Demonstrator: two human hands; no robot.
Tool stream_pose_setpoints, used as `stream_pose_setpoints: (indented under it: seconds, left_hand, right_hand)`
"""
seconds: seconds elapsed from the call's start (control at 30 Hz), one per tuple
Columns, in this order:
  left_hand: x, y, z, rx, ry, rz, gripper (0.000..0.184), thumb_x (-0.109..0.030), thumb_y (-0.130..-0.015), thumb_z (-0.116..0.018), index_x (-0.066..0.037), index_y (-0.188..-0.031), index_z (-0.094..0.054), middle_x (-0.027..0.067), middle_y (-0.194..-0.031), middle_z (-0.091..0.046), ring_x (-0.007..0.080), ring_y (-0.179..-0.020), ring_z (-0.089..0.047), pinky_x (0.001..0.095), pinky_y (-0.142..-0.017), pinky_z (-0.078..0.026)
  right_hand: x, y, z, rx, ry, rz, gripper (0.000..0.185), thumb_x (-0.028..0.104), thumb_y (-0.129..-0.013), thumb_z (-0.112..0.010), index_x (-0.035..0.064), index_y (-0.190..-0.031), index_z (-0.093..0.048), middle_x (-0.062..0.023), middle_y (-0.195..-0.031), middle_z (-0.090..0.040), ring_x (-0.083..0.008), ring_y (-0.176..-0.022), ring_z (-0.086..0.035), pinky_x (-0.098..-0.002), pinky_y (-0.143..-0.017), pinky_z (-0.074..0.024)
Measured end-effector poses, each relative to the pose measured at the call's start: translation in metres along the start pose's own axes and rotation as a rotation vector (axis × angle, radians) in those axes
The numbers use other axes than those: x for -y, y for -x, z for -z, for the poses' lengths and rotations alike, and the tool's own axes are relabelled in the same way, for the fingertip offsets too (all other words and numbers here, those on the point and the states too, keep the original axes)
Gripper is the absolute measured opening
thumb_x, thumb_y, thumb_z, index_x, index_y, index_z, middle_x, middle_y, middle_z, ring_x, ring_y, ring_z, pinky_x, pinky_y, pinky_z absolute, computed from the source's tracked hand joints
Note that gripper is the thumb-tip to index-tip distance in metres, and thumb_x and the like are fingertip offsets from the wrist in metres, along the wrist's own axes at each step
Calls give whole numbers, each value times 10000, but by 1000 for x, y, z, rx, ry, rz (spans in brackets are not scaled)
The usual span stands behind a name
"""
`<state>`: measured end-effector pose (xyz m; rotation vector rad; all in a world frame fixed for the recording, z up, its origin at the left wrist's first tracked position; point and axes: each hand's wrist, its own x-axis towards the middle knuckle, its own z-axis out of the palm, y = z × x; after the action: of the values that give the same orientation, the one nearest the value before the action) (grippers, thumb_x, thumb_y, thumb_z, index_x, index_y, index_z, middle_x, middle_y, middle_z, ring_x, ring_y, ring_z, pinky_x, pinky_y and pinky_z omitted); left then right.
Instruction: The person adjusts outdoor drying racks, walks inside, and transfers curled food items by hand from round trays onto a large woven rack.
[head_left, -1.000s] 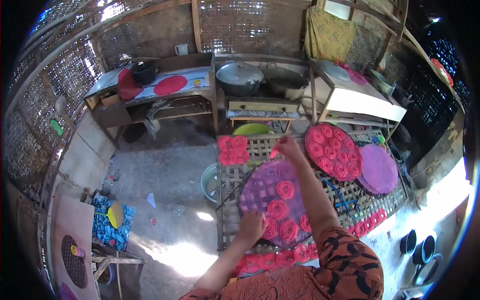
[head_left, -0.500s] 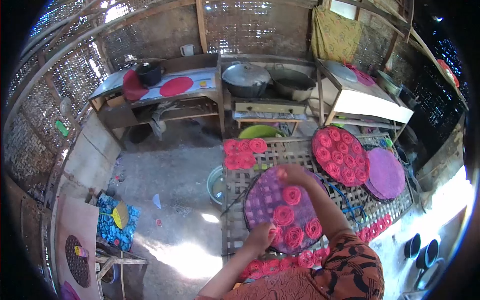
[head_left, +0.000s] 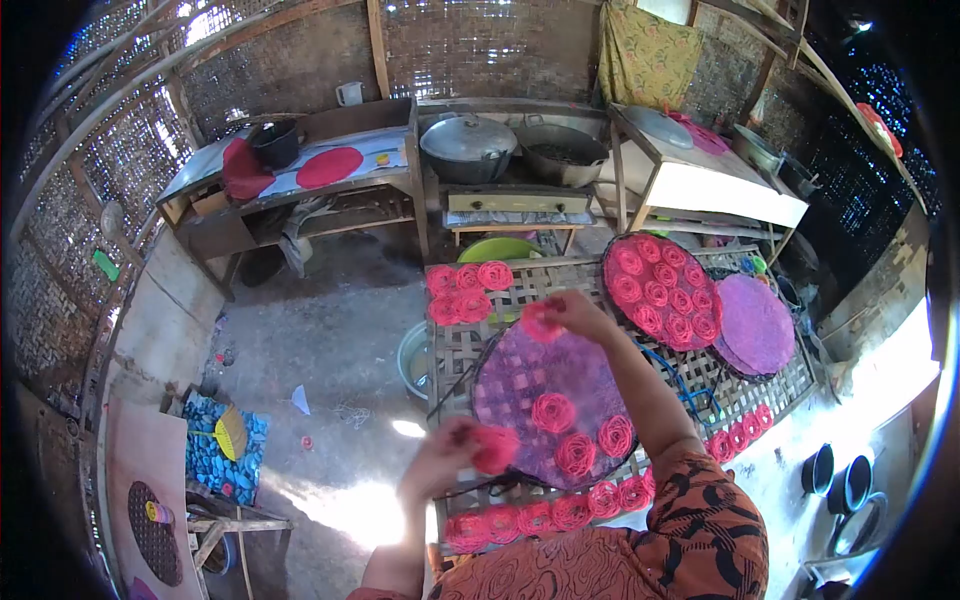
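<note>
My left hand [head_left: 445,458], slightly blurred, is closed on a pink coiled-strand rosette [head_left: 495,449] at the near left rim of a round purple mesh tray [head_left: 510,372]. Over the tray's far edge, my right hand [head_left: 577,314] pinches another pink rosette [head_left: 540,322]. Three rosettes, one of them the middle rosette [head_left: 553,412], lie on the near half of this tray. A row of rosettes [head_left: 570,510] runs along the near edge of the slatted bamboo table [head_left: 455,350]. A small cluster of rosettes [head_left: 468,292] sits at its far left corner.
Beyond my right arm, a round tray full of rosettes [head_left: 662,290] rests beside stacked purple discs [head_left: 757,325]. Large pots [head_left: 468,148] stand on a stove at the back. A teal basin [head_left: 410,360] is on the floor left of the table. Dark pans [head_left: 851,485] are at right.
Two rosettes have come up off the purple tray, one in each hand. My left hand has moved left, and my right hand stays near the far edge. The view has shifted slightly.
</note>
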<state>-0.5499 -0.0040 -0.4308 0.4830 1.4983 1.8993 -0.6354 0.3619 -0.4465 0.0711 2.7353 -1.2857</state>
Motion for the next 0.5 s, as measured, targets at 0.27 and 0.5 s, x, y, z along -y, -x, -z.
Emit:
stream_pose_setpoints:
  seconds: [0.27, 0.5]
  left_hand:
    - [9, 4, 57, -446, 102, -144, 175, -32, -916, -539, 19, -1083, -536, 88, -983, -616, 146, -869, -620, 285, -797, -522]
    - [24, -39, 40, -433, 401, -160, 190, -127, -952, -506, -19, -1108, -512, 92, -1037, -612, 189, -924, -627, 358, -855, -515]
  right_hand:
    - [-17, -113, -51, -294, -210, -48, 261, 140, -849, -606, 1, -1065, -652, -157, -880, -678, -263, -746, -658, -377, -701, -534]
    - [87, 0, -80, 262, -543, 39, 383, 244, -872, -601, 19, -1182, -600, -103, -987, -672, -209, -887, -634, -372, -813, -513]
